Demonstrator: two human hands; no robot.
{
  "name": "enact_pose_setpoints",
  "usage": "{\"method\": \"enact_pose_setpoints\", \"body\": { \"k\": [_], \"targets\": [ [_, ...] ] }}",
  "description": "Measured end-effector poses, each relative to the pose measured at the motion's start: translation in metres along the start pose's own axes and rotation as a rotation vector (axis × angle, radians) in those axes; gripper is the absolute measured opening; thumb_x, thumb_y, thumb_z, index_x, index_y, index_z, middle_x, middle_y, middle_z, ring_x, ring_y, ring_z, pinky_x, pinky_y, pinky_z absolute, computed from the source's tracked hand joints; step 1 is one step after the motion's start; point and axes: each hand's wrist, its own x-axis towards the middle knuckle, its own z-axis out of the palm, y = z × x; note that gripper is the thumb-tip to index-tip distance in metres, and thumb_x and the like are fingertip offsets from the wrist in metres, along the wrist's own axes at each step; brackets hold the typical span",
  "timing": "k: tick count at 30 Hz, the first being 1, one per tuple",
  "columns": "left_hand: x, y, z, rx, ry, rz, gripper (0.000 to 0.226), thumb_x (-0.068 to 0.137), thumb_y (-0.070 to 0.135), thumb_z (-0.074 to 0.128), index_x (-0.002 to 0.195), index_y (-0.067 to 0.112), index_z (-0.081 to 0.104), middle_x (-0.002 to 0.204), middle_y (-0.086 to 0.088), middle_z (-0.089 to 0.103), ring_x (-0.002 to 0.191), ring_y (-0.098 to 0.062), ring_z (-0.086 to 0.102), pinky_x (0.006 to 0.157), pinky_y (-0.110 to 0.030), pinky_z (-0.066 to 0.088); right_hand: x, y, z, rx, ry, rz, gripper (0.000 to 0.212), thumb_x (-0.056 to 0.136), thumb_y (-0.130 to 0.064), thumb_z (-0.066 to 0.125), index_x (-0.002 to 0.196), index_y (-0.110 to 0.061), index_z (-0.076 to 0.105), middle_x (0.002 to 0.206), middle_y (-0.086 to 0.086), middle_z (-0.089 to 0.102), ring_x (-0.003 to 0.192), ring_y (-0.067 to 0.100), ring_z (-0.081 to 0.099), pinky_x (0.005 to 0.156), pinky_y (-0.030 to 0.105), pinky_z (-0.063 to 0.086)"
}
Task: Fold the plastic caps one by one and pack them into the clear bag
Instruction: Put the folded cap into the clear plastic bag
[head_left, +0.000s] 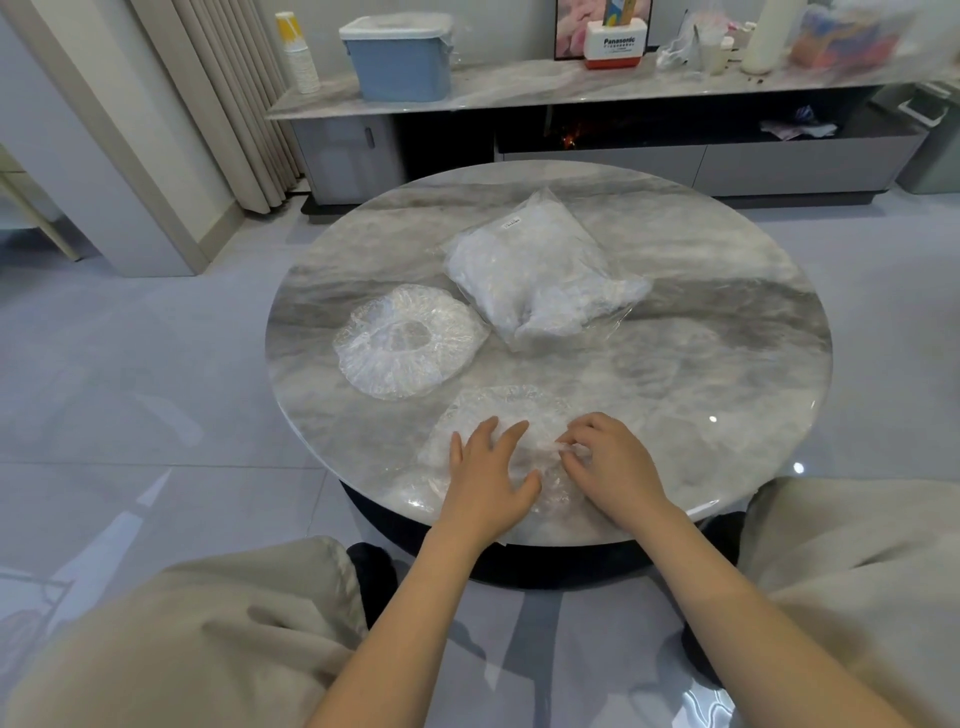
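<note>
A home living room: round marble coffee table (727, 322), low media console (597, 156), curtains (228, 98), tiled floor (130, 389).

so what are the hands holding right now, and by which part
The right hand pinches the near plastic cap at its crinkled middle. The left hand lies flat on the same cap, pressing it to the table rather than gripping.
</note>
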Motion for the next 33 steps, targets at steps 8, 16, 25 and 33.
{"method": "enact_pose_setpoints", "body": {
  "k": [8,16,25,33],
  "targets": [
    [0.004,-0.001,-0.016,-0.284,0.211,0.030,0.035,0.091,0.005,0.055,0.102,0.036,0.069,0.130,0.009,0.053,0.120,0.007,0.037,0.117,-0.040,0.014,0.001,-0.021,-0.001,0.137,0.167,-0.221,0.022,0.072,-0.038,0.059,0.089,-0.027,0.069,0.114,-0.011,0.056,0.111,0.008,0.039,0.097,0.021,0.025],
    [-0.026,-0.004,-0.036,-0.775,0.022,-0.165,0.015,0.091,0.020,0.062,0.096,0.027,0.074,0.107,0.011,0.070,0.106,0.003,0.059,0.087,-0.012,0.044,0.006,-0.022,0.005,0.225,-0.189,-0.171,0.037,0.076,-0.045,0.065,0.111,-0.050,0.056,0.136,-0.031,0.037,0.127,-0.001,0.019,0.106,0.027,0.011],
    [-0.031,-0.020,-0.032,-0.676,0.155,-0.356,0.014,0.090,0.021,0.061,0.083,0.013,0.070,0.068,0.004,0.059,0.062,-0.007,0.051,0.061,-0.017,0.041,0.012,-0.027,0.015,0.200,-0.254,-0.132,0.012,0.086,-0.038,0.065,0.075,-0.038,0.061,0.114,-0.030,0.054,0.119,-0.001,0.032,0.104,0.028,0.019],
    [-0.028,-0.026,-0.021,-0.441,0.367,-0.392,0.038,0.084,0.012,0.055,0.056,0.013,0.030,0.070,0.001,0.040,0.052,-0.008,0.034,0.052,-0.016,0.029,0.005,-0.033,0.040,0.293,-0.180,0.054,0.032,0.084,-0.043,0.064,0.057,-0.035,0.049,0.073,-0.003,0.049,0.084,0.016,0.046,0.072,0.024,0.031]
  ]
}}
